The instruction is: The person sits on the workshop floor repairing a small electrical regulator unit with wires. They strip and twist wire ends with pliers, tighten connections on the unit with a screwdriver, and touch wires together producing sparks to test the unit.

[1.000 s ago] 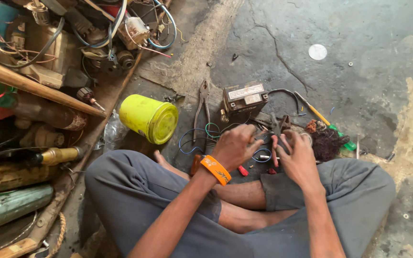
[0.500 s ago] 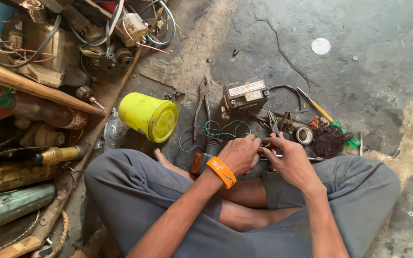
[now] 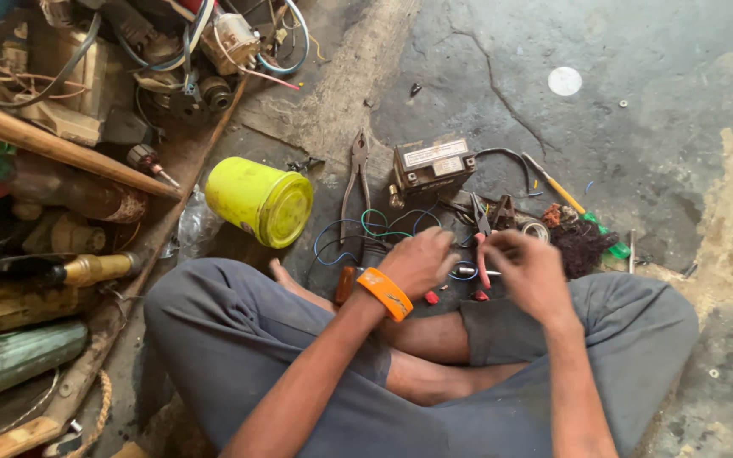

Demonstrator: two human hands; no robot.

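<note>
I sit cross-legged on a concrete floor. My left hand (image 3: 422, 259), with an orange wristband (image 3: 385, 293), is curled around a small metal-tipped wire piece (image 3: 468, 271) that sticks out to the right. My right hand (image 3: 529, 270) is blurred, and its fingers are bent beside red-handled pliers (image 3: 479, 250). Whether it grips them is unclear. Blue and green wires (image 3: 366, 231) loop on the floor just beyond my left hand. A small black battery-like box (image 3: 431, 165) stands behind them.
A yellow can (image 3: 260, 202) lies on its side to the left. Grey pliers (image 3: 355, 174), a yellow-handled screwdriver (image 3: 555, 185), a tape roll (image 3: 536, 231) and a dark tangle (image 3: 580, 244) lie around. Motors, cables, a wooden stick (image 3: 61, 148) and bottles crowd the left side.
My hands have drawn slightly nearer to my lap, and the right hand has moved and is now blurred. The view has shifted a little. The floor items lie as before.
</note>
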